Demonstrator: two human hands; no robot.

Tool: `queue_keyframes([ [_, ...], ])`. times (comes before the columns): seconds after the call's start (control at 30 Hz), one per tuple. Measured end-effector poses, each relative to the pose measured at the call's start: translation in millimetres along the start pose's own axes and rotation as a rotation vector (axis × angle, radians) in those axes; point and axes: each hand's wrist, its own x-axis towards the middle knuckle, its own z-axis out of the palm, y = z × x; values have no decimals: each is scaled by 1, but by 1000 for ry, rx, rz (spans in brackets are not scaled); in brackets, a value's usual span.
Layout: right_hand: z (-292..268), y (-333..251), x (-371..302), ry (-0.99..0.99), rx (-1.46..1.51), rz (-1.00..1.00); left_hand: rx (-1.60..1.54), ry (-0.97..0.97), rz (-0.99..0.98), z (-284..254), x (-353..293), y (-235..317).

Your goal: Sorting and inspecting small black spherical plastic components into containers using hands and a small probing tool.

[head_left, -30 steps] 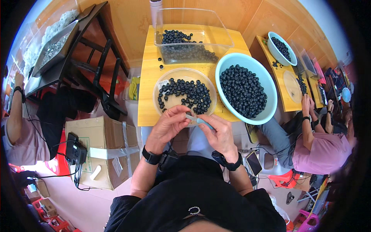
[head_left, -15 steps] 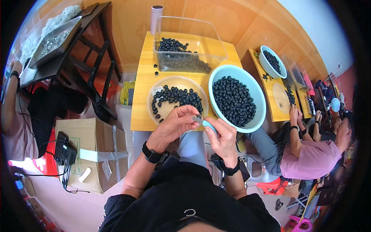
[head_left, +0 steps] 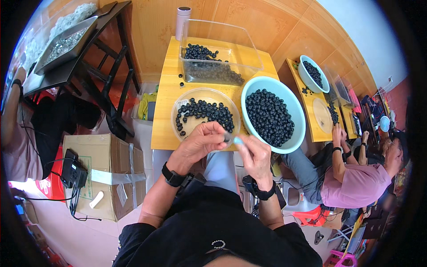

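My left hand (head_left: 201, 140) pinches a small round black bead (head_left: 227, 137) between thumb and fingertips, above the near edge of the table. Close beside it, my right hand (head_left: 255, 153) grips a small tool with a light-blue handle (head_left: 238, 140); its short, flat metal blade is smeared by motion near the bead. Just beyond my hands sits a shallow clear round tray (head_left: 178, 100) with many black beads (head_left: 208, 110) in it. Right of the tray, a light-blue basin (head_left: 299, 133) is heaped with more black beads (head_left: 269, 116).
A clear rectangular bin (head_left: 218, 76) partly filled with beads stands at the back of the yellow table (head_left: 161, 129), near a pink bottle (head_left: 182, 23). A cardboard box (head_left: 104, 153) is at left. A person in pink (head_left: 356, 184) works at right; another sits at far left.
The tool in my right hand has shifted and its blade is now blurred. The bead in my left hand shows more clearly. Both hands stay in nearly the same place.
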Motion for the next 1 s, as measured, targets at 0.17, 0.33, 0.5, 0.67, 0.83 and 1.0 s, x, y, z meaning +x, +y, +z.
queue_keyframes([
  [0.17, 1, 42, -4, 122, -10, 124, 33, -43, -55, 13, -10, 3],
  [0.33, -1, 26, -3, 78, 152, 162, -2, 59, -2, 3, -6, 0],
  [0.5, -3, 7, 1, 10, 259, 162, -26, 82, 3, 4, -6, -3],
  [0.67, 0, -8, 1, -34, 331, 150, 23, 96, -11, -1, -7, -4],
  [0.83, 10, -4, -3, -136, 445, 211, 112, 87, -126, 1, -12, -6],
  [1.0, 12, 3, -10, -197, 628, 345, 72, 50, -172, -6, -14, -12],
])
